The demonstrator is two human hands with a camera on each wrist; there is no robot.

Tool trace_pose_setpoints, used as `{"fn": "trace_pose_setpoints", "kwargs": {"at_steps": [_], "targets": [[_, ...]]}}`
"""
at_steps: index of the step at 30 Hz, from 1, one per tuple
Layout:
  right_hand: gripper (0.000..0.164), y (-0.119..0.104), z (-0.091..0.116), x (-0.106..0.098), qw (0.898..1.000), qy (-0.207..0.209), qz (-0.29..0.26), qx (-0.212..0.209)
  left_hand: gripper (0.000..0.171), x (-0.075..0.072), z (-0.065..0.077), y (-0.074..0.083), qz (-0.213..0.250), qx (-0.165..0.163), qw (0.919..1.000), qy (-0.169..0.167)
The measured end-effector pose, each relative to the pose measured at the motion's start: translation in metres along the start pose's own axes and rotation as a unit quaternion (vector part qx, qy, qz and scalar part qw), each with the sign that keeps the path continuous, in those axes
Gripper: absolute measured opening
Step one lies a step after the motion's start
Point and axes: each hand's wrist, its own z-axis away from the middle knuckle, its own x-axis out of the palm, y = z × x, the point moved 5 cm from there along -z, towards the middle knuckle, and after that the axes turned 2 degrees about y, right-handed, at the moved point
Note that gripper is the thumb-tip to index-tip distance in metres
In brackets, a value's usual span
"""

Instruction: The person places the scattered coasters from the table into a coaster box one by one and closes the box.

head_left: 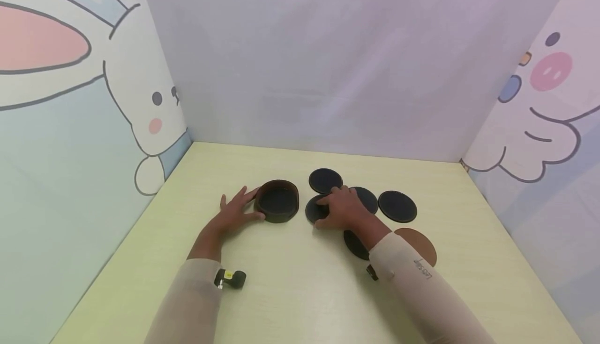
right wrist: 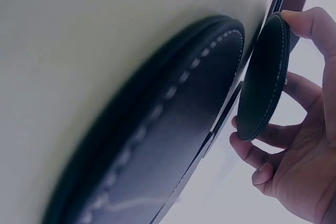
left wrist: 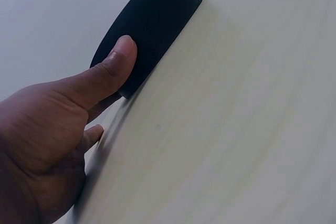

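My left hand (head_left: 236, 213) holds the side of a round, dark coaster holder (head_left: 278, 218) standing on the table. In the left wrist view its thumb lies along the holder's dark outer wall (left wrist: 152, 19). Thumb and fingertips of my right hand (head_left: 344, 209) pinch a black round coaster (head_left: 314, 209) by its rim, just right of the holder. The right wrist view shows this coaster (right wrist: 264, 77) tilted up off the table, with pale stitching along its edge. A larger-looking stitched coaster (right wrist: 173, 129) lies close to that wrist camera.
More black coasters lie about the right hand: one behind (head_left: 325, 180), one beside it (head_left: 367, 199), one farther right (head_left: 398, 206) and one partly under the forearm (head_left: 354, 245). A brown disc (head_left: 418, 245) is partly covered by the right sleeve. Cartoon-printed cloth walls (head_left: 300, 73) enclose the table.
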Motion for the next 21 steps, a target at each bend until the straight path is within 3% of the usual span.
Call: {"fn": "trace_pose_setpoints", "kwargs": {"at_steps": [10,21], "targets": [[0.064,0.004,0.001,-0.007,1.000,0.015,0.000,0.024,0.093,-0.001,0.001,0.002,-0.003,-0.001,1.0000,-0.001],[0.072,0.000,-0.004,-0.019,0.994,0.095,-0.022,0.038,0.093,0.000,0.001,0.001,-0.002,0.002,1.0000,0.001]]}}
